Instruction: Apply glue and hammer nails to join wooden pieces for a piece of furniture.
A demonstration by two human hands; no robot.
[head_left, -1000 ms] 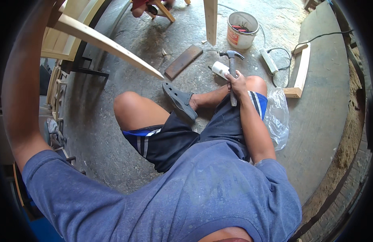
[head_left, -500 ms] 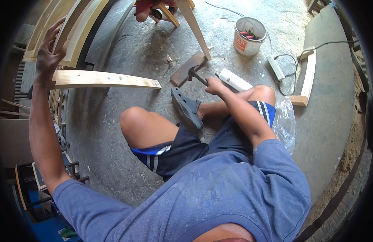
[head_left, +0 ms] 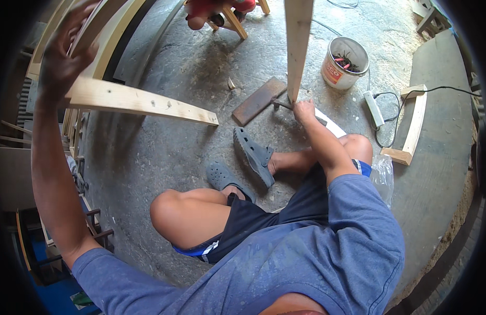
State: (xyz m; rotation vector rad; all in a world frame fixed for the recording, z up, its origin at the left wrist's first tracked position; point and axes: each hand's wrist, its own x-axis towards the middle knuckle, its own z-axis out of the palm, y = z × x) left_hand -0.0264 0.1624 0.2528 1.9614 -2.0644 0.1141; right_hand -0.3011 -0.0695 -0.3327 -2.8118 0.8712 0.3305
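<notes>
My left hand, slightly blurred, is raised at the far left with its thumb and fingers around the edge of a pale wooden frame. One wooden leg extends from beside that hand toward the middle. Another long wooden leg comes down from the top edge, its lower end close to my right hand. That hand is closed round the handle of a claw hammer, whose head points left beside a flat brown wooden block on the floor. A white object lies partly hidden behind my right hand.
A white bucket holds red-handled tools. Right of it lie a white power strip with black cord and an angled wooden piece. Clear plastic is beside my knee. Another person's red clothing shows by a wooden stand.
The upper wooden leg has swung right and stands straighter in view. My right hand and the hammer have moved to its lower end. My left shoe has come into view.
</notes>
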